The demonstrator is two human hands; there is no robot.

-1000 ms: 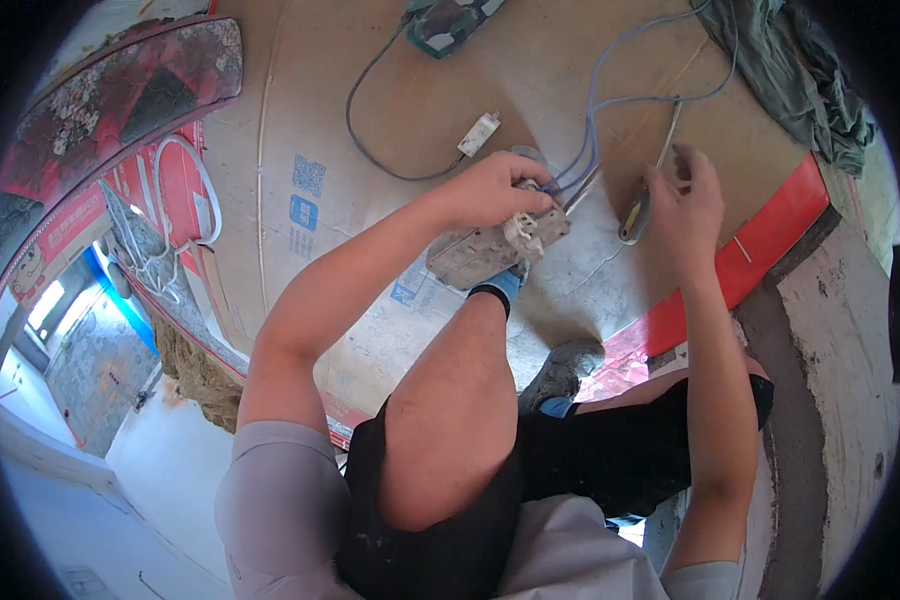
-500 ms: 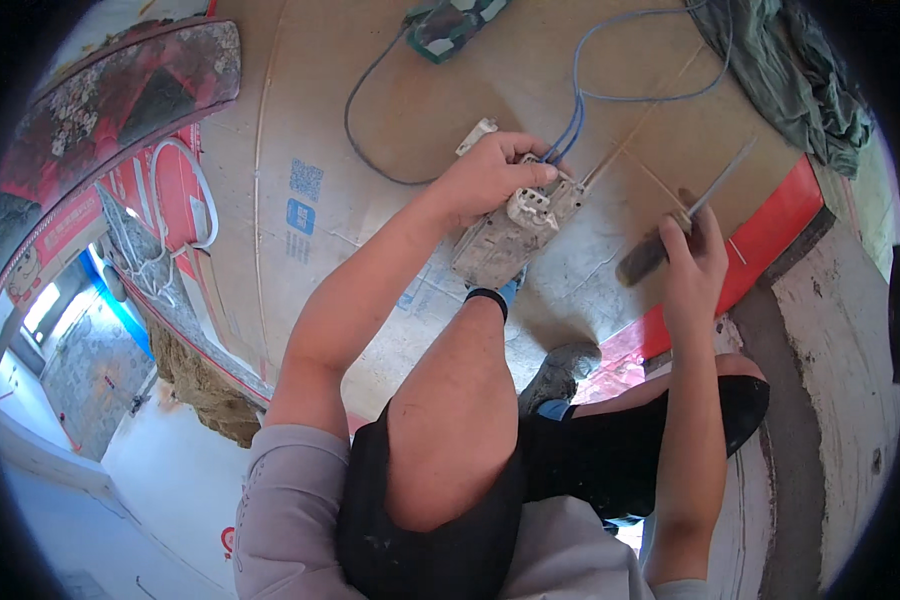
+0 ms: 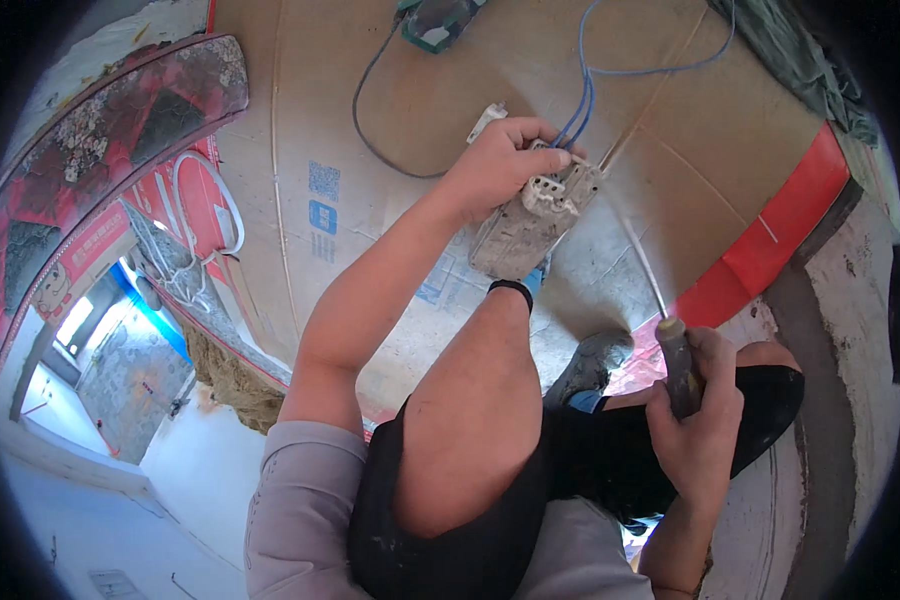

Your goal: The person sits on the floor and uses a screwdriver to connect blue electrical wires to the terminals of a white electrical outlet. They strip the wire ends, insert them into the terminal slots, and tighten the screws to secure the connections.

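My left hand grips a scuffed, off-white electrical block with a raised part with several holes on its face, above my left leg. The thumb and fingers close round the block's far end, where blue wires run in. Lower and to the right, my right hand is wrapped round the dark handle of a screwdriver. Its long metal shaft points up and left, with the tip close to the block's right end; whether they touch I cannot tell. A small white piece shows just beyond my left hand.
Flattened cardboard covers the floor, with a red strip at right. Dark green cloth lies far right. A camouflage-patterned object with a dark cable sits at the top. A patterned curved panel and white cords are left.
The right hand has come down toward me and turned the screwdriver, which now points up and left at the block instead of up and right. The left hand keeps its hold.
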